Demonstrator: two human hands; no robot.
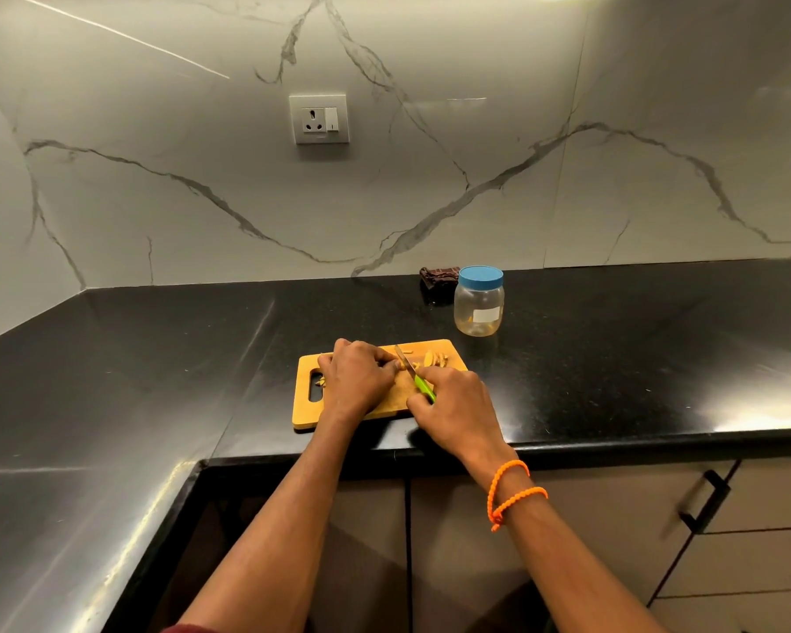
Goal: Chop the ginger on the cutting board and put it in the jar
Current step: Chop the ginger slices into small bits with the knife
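A wooden cutting board (307, 411) lies on the black counter near its front edge. My left hand (357, 376) has curled fingers and holds a piece of ginger down on the board; the piece is mostly hidden under the fingertips. My right hand (453, 404) grips a green-handled knife (414, 372), its blade tip pointing away beside my left fingertips. Cut ginger slices (434, 358) lie at the board's far right. A clear plastic jar (479, 308) with a blue lid on it stands behind the board.
A dark folded cloth (438, 277) lies by the wall behind the jar. A socket plate (319, 119) sits on the marble backsplash. Small ginger scraps (321, 381) lie by the board's handle slot. Cabinet drawers with a black handle (704, 500) are below right.
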